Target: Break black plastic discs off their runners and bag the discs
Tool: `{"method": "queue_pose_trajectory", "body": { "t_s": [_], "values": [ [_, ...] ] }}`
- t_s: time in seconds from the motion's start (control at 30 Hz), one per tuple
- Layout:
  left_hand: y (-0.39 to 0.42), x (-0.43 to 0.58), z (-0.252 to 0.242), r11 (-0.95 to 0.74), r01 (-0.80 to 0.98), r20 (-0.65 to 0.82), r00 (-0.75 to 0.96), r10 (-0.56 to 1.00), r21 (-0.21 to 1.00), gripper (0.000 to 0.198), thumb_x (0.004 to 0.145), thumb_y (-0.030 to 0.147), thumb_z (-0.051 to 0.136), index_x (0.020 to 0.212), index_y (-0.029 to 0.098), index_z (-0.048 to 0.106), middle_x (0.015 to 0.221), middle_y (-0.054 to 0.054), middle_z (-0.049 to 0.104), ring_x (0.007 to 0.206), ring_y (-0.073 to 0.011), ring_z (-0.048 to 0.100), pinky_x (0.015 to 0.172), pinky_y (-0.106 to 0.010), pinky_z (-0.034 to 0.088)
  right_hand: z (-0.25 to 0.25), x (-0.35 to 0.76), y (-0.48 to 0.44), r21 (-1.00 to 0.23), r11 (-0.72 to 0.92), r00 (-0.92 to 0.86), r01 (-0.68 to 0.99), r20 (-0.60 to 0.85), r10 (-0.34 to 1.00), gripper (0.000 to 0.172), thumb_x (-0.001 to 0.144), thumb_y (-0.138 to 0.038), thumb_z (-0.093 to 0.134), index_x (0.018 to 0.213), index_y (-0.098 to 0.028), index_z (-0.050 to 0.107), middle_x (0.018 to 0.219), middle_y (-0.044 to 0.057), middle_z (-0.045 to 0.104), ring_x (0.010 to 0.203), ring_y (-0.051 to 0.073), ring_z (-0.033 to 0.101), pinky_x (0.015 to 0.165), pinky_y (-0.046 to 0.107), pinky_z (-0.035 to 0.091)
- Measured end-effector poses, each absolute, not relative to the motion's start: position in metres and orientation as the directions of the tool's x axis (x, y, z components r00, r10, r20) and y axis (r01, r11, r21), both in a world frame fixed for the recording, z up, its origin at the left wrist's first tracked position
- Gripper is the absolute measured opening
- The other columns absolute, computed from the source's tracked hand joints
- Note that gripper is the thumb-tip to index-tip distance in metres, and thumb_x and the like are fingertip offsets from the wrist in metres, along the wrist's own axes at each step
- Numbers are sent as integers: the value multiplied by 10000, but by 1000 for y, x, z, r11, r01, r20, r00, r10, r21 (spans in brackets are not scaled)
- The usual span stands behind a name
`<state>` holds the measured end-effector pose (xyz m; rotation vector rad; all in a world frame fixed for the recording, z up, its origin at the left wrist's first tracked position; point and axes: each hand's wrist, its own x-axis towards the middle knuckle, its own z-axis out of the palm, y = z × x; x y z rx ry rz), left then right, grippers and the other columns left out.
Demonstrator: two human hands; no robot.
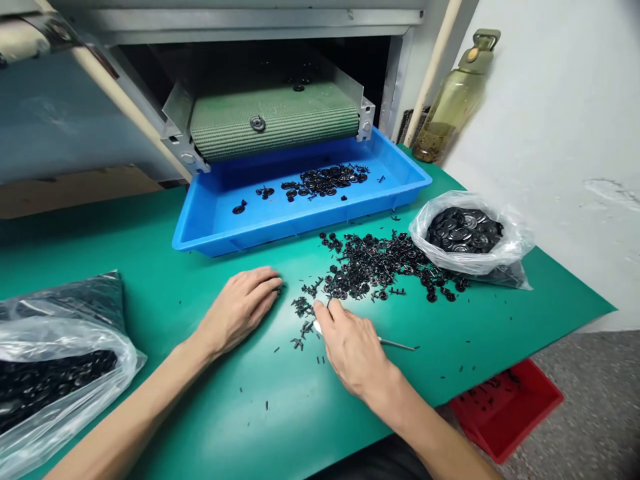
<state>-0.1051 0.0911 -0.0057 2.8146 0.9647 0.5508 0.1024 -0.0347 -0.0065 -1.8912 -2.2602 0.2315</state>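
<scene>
My left hand (243, 305) rests on the green tabletop with its fingers curled together. A bit of black shows at its fingertips, but what they hold is mostly hidden. My right hand (353, 347) is closed around a slim tool with a white handle end and a thin metal shaft (397, 344) that points right. Its thumb and forefinger reach the near edge of a pile of small round black plastic parts (370, 263). Between my hands lie loose black branched sprue scraps (303, 307).
A green conveyor belt (275, 127) carries black parts above a blue tray (225, 240) holding more. An open plastic bag of black discs (465, 230) stands right; another filled bag (65, 347) lies left. A bottle (450, 107) leans on the wall. Below sits a red bin (520, 420).
</scene>
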Motion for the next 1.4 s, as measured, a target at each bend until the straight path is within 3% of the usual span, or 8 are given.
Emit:
{"method": "queue_pose_trajectory", "body": {
  "t_s": [0.13,0.23,0.4,0.6,1.0,1.1,1.27,1.4],
  "values": [
    [95,-69,6,-653,593,281,601,748,471,380,975,317,336,1236,186,579,1326,-106,597,1242,-242,538,1085,-419,402,-11,114,-53,-256,166,-145,952,97,985,311,964,-119,397,1255,-175,492,908,44,579,670,142,606,487,261,387],
    [110,-13,5,-623,522,211,643,736,583,405,961,299,330,1255,141,560,1398,-126,531,1315,-234,459,1139,-410,321,-12,121,-64,-247,136,-104,959,137,985,261,986,-158,396,1209,-169,531,867,31,570,629,129,585,477,274,331],
    [137,51,-10,-558,524,186,600,778,644,406,932,202,311,1229,70,554,1377,-197,512,1302,-280,452,1118,-481,316,-9,122,-75,-231,149,-111,961,169,979,245,988,-152,366,1112,-160,577,817,24,549,582,123,551,462,284,277],
    [113,57,-4,-544,337,123,757,642,769,355,974,339,346,1140,181,618,1290,-69,618,1203,-184,550,1088,-369,380,-9,133,-94,-260,149,-107,954,169,980,289,977,-130,332,1147,-172,562,840,29,564,598,130,568,496,273,325],
    [66,56,11,-308,110,31,908,418,945,429,998,448,309,1216,213,595,1350,-67,595,1245,-177,537,1087,-377,381,-13,154,-111,-227,91,-39,970,224,974,380,961,-118,269,1184,-156,574,882,57,582,629,143,607,534,260,440],
    [68,33,25,-326,137,52,858,511,935,372,994,423,344,1191,235,597,1305,-45,614,1209,-181,550,1060,-383,398,-13,153,-107,-193,103,-63,976,204,977,401,926,-72,315,1225,-164,566,897,54,581,606,127,597,485,244,418],
    [51,-34,25,-500,384,156,651,743,776,213,953,357,469,1067,214,580,1149,-65,619,1083,-205,577,957,-399,457,-12,132,-98,-173,151,-115,973,200,973,451,886,-30,376,1269,-203,541,879,43,582,588,123,595,441,239,370],
    [28,-68,7,-667,424,171,753,635,613,248,922,362,555,1118,209,546,1205,-105,584,1124,-233,544,965,-423,444,-11,116,-99,-281,146,-69,949,267,961,336,952,-89,289,1106,-162,578,819,42,585,626,149,626,482,261,399]
  ]
}}
